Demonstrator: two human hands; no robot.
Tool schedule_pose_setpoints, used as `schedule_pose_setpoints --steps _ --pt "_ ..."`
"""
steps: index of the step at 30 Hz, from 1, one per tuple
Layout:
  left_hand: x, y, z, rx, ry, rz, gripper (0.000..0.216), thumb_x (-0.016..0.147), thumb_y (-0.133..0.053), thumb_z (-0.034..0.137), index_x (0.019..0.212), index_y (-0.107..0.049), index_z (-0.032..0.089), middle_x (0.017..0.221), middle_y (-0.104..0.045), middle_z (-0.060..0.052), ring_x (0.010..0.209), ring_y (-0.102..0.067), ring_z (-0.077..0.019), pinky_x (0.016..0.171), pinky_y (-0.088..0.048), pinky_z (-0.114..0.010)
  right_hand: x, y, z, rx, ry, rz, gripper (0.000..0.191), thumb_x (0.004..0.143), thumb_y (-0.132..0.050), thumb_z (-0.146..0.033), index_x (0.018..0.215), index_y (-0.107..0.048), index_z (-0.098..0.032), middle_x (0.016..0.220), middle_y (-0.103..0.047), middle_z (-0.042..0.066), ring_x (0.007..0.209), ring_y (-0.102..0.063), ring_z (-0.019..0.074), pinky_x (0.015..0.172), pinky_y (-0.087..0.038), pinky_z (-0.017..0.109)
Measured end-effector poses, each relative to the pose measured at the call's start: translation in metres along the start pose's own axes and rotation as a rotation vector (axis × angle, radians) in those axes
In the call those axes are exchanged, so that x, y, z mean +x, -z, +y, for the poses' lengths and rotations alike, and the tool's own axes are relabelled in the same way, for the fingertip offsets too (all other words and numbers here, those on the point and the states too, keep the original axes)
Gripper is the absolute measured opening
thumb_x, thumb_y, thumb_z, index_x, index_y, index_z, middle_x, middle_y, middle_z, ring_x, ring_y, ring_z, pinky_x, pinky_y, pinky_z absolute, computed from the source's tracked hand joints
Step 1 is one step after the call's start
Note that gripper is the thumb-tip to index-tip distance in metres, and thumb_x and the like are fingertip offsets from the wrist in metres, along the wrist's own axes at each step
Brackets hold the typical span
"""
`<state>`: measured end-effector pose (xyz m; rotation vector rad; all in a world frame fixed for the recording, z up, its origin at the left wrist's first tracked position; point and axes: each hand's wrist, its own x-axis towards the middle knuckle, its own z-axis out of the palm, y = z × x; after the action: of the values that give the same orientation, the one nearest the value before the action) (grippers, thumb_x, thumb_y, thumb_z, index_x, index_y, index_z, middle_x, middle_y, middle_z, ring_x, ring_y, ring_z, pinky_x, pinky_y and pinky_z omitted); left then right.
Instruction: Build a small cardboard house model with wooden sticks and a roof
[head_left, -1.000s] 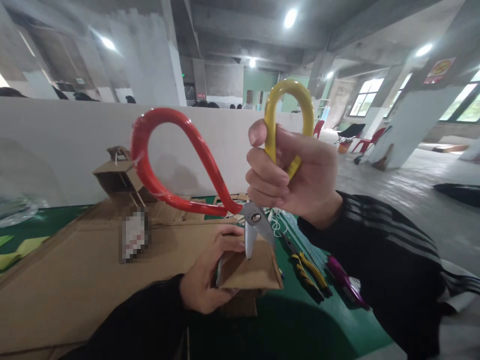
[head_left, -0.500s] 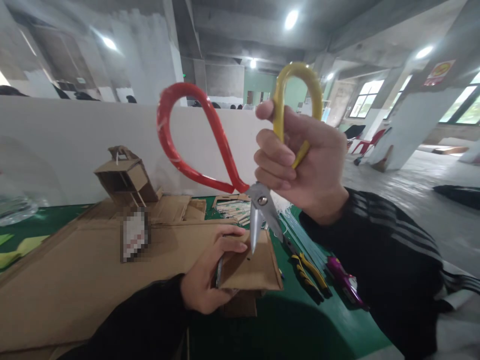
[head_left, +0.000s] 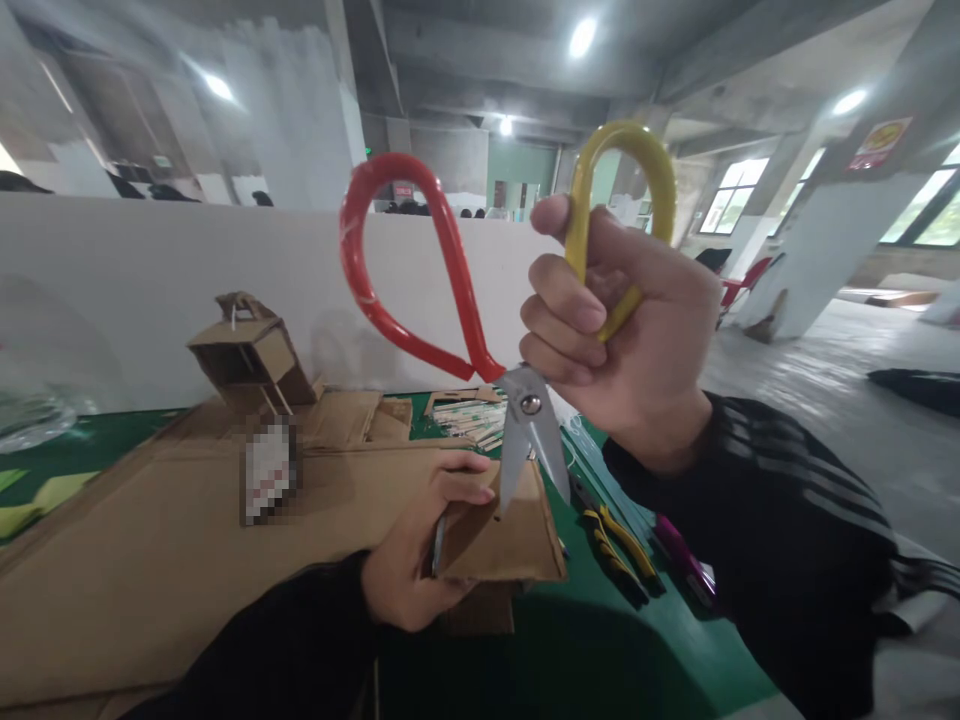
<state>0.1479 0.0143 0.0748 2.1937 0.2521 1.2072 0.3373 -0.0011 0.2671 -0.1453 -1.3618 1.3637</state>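
Observation:
My right hand (head_left: pixel 622 350) is closed round the yellow handle loop of a big pair of scissors (head_left: pixel 529 425); the red handle loop (head_left: pixel 409 270) sticks out to the left. The short steel blades point down, slightly parted, their tips just above a small folded cardboard piece (head_left: pixel 499 535). My left hand (head_left: pixel 420 560) grips that piece at its left edge, thumb on top, holding it over the green table (head_left: pixel 600 640).
A large flat cardboard sheet (head_left: pixel 150 560) covers the table's left part. A small cardboard house-shaped box (head_left: pixel 251 360) stands behind it. Yellow-handled pliers (head_left: pixel 619 550), a magenta tool (head_left: pixel 686 560) and pale sticks (head_left: pixel 472 415) lie to the right. A white partition wall (head_left: pixel 150 290) runs behind.
The scissors have lifted out of the cardboard piece and shifted right; the red handle swung closer to the yellow one. My left hand has kept its hold.

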Motion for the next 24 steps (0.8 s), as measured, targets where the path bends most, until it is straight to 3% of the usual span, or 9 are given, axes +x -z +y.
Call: schedule_pose_setpoints --steps 5,13,19,24 --pt "0.001 0.0 0.003 -0.05 0.029 -0.028 0.049 0.082 -0.061 0.05 0.122 -0.047 0.025 0.133 -0.04 -0.013 0.129 -0.038 -0.0364 0.101 -0.036 -0.052 0.002 0.002 0.008 0.024 -0.053 -0.083 0.038 0.103 -0.029 -0.033 0.091 -0.063 -0.02 0.05 -0.031 -0.008 0.036 -0.017 0.008 0.031 -0.023 0.018" --pt "0.004 0.001 -0.003 -0.253 0.106 -0.012 0.062 0.079 -0.065 0.057 0.128 -0.044 0.025 0.136 -0.035 -0.013 0.131 -0.036 -0.037 0.111 -0.028 -0.056 0.011 0.008 0.012 -0.02 -0.179 -0.151 0.047 0.106 -0.014 -0.035 0.089 -0.057 -0.024 0.048 -0.027 -0.009 0.035 -0.015 0.0097 0.029 -0.025 0.016" --pt "-0.002 0.001 -0.006 -0.311 0.185 -0.007 0.064 0.08 -0.066 0.056 0.131 -0.044 0.025 0.127 -0.051 -0.013 0.117 -0.054 -0.0324 0.099 -0.046 -0.048 0.021 0.007 0.018 0.078 -0.194 -0.457 0.043 0.105 -0.016 -0.034 0.088 -0.055 -0.025 0.046 -0.028 -0.01 0.033 -0.017 0.0082 0.029 -0.027 0.014" --pt "-0.004 0.001 -0.003 -0.283 0.209 -0.001 0.06 0.083 -0.062 0.06 0.13 -0.047 0.026 0.125 -0.06 -0.011 0.113 -0.061 -0.0321 0.096 -0.052 -0.044 0.038 0.0 0.028 0.073 -0.332 -0.594 0.046 0.107 -0.01 -0.041 0.089 -0.05 -0.024 0.044 -0.028 -0.011 0.033 -0.022 0.0062 0.031 -0.026 0.012"
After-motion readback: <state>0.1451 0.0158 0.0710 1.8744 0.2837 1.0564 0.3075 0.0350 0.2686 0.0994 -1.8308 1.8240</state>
